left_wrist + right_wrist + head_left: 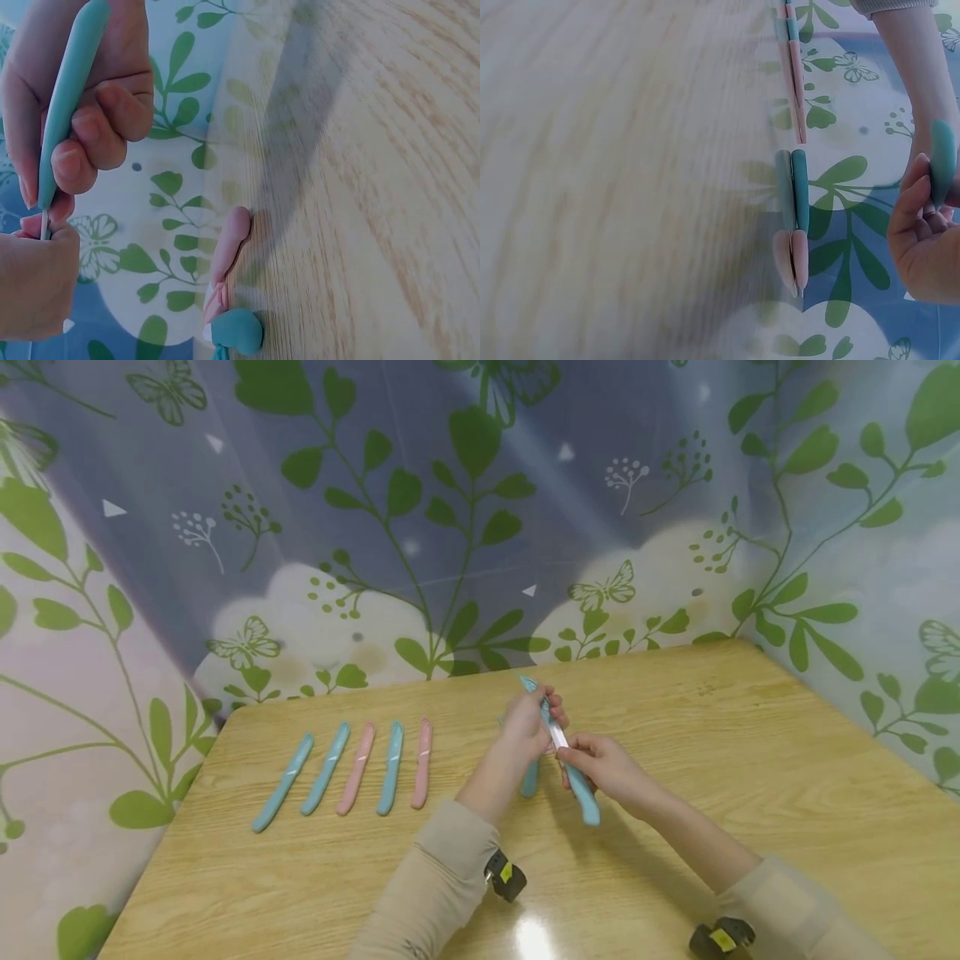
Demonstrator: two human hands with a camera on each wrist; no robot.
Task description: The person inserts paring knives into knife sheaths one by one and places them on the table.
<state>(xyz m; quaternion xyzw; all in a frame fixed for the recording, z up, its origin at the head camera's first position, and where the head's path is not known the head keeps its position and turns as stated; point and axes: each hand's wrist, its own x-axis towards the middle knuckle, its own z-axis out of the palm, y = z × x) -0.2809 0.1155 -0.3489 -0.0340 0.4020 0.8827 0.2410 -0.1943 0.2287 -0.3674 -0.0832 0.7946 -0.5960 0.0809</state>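
Observation:
A light-blue knife is held between both hands above the table. Its sheath is gripped by my left hand, while my right hand holds the handle. A stretch of bare blade shows between the hands, so the sheath is partly off. Beneath them on the table lie another blue knife and a pink knife, mostly covered by my hands in the head view. The right wrist view also has my right hand around the handle.
Several sheathed knives lie in a row on the left of the wooden table: blue ones and pink ones, handles toward me. A curtain printed with leaves and butterflies stands behind the table's far edge.

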